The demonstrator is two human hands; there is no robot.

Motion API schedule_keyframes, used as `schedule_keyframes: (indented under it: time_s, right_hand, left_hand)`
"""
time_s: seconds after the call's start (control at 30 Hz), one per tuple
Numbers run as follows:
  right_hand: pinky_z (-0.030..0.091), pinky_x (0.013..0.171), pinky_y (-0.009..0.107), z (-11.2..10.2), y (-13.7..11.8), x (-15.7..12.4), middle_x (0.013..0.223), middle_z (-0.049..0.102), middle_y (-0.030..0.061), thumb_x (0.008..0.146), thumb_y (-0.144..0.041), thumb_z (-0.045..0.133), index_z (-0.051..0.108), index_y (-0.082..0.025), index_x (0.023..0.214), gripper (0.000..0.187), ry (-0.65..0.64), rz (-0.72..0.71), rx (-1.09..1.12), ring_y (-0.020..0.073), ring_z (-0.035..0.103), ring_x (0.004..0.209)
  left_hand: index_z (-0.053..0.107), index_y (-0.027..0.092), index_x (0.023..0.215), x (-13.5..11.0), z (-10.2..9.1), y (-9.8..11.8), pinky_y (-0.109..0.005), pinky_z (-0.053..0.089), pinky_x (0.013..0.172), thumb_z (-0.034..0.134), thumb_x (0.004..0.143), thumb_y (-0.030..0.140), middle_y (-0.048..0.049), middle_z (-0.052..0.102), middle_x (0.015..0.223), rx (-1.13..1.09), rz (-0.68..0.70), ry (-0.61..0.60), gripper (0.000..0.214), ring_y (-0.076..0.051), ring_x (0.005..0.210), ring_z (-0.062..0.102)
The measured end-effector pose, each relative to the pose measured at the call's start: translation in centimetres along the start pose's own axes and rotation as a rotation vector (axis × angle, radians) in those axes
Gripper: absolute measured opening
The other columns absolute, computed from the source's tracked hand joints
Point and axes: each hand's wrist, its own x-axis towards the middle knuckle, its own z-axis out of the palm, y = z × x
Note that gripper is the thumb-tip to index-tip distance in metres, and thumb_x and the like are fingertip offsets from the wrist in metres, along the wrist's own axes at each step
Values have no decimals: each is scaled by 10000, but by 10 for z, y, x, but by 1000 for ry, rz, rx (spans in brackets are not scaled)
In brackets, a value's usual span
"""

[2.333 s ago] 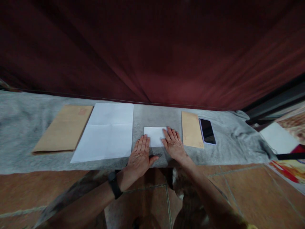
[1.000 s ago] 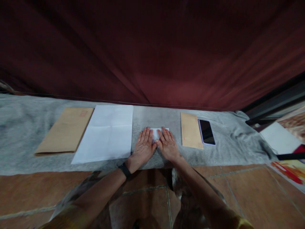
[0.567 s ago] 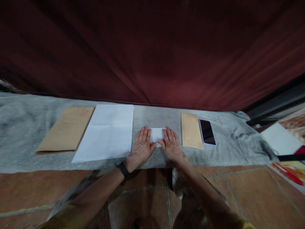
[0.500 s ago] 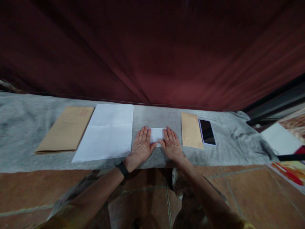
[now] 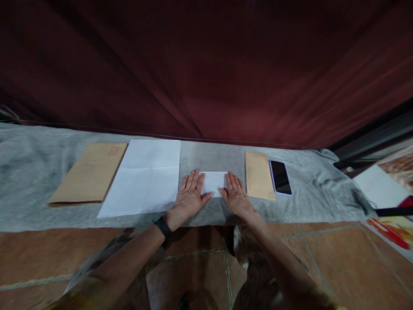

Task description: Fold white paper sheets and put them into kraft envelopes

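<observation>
A small folded white paper lies flat on the grey cloth, between my two hands. My left hand presses flat over its left end, fingers stretched out and pointing away from me. Over the right end rests my right hand, also flat, with its thumb reaching in over the paper. Both palms hide the paper's ends. To the left is a large white sheet with a crease across it. A small tan envelope sits just right of my right hand.
Far left on the grey cloth lies a stack of large brown envelopes. A phone in a lilac case is beyond the small envelope. A dark red curtain hangs along the back edge. Tiled floor shows in front.
My hands have slid slightly apart along the folded paper, the right one moving right and the left one a little left. More of the paper shows between them.
</observation>
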Motion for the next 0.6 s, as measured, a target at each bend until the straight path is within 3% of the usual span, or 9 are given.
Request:
schedule_keyframes:
  time_s: [0.27,0.47,0.6]
  right_hand:
    - [273,1206,492,-2,4,-4,1619,329,196,1051,-427,342,321,-30,1557,643,-10,15,-37,316,334,1483]
    - [286,1197,519,2,4,-5,1616,346,181,1041,-410,356,299,-78,1575,632,-8,36,-34,313,321,1491]
    - [296,1194,527,-4,3,-3,1598,367,210,1030,-405,392,331,-44,1555,640,13,30,-9,333,324,1489]
  left_hand:
    - [364,85,1541,-9,-2,1,-516,255,1231,351,1016,405,-165,349,1620,20,-44,11,615,-306,1515,300]
    - [348,105,1554,-12,-5,2,-523,257,1232,376,1010,392,-147,342,1623,1,-38,23,616,-305,1517,295]
    - [361,91,1545,-12,-7,2,-539,249,1231,377,1012,380,-155,337,1623,-10,-40,3,606,-314,1526,267]
